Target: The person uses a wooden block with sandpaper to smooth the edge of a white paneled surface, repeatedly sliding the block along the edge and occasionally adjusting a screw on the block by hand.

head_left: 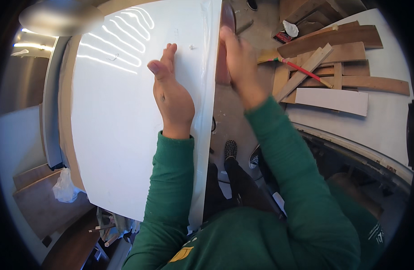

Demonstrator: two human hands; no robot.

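Observation:
A large glossy white panel (121, 121) stands in front of me, taking up the left half of the view. My left hand (171, 92) lies flat against its face near the right edge, fingers pointing up and together. My right hand (236, 58) is at the panel's right edge, up high, and seems to press or grip that edge; it is blurred. A thin clear film (206, 85) runs along this edge. Both arms wear green sleeves.
To the right, a white table (387, 121) carries several wooden offcuts (346, 54), a white strip (333, 101) and a red-handled tool (301, 69). Below are my feet (230, 150) on a concrete floor. At the lower left are wooden boards and a white plastic bag (65, 186).

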